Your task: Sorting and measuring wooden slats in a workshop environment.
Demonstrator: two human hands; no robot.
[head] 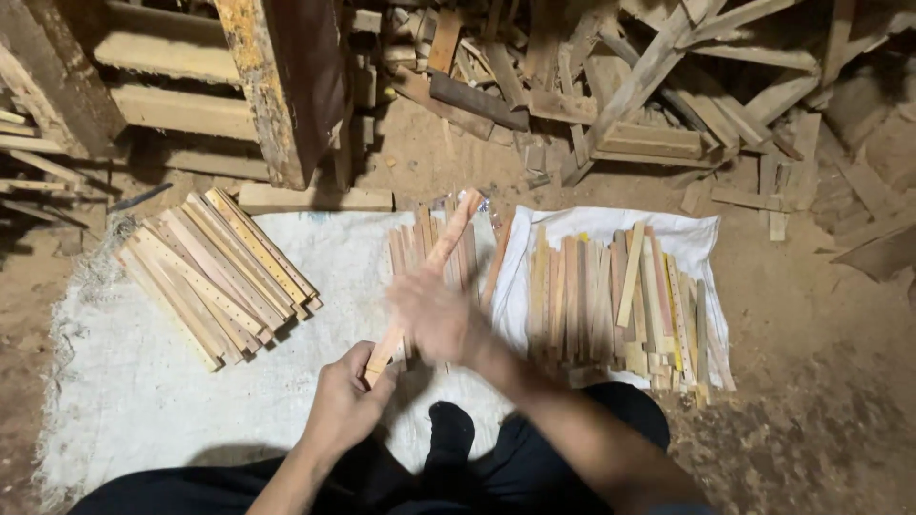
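My left hand (345, 401) grips the near end of a long reddish wooden slat (441, 250), which points up and away to the right. Blurred with motion, my right hand (434, 315) lies over the slat's middle; whether it grips the slat I cannot tell. Under the slat lies a small pile of similar slats (412, 250). On the left a neat stack of pale slats with rows of small holes (221, 275) rests on a white sack (143, 381). To the right a larger heap of mixed slats (620, 296) lies on white cloth (601, 221).
I sit on the ground, dark trousers and a black sock (450, 431) at the bottom. A worn wooden post (281, 86) stands at the top left. Scrap timber (620, 86) is heaped along the back. Sawdust-covered dirt (821, 381) lies at the right.
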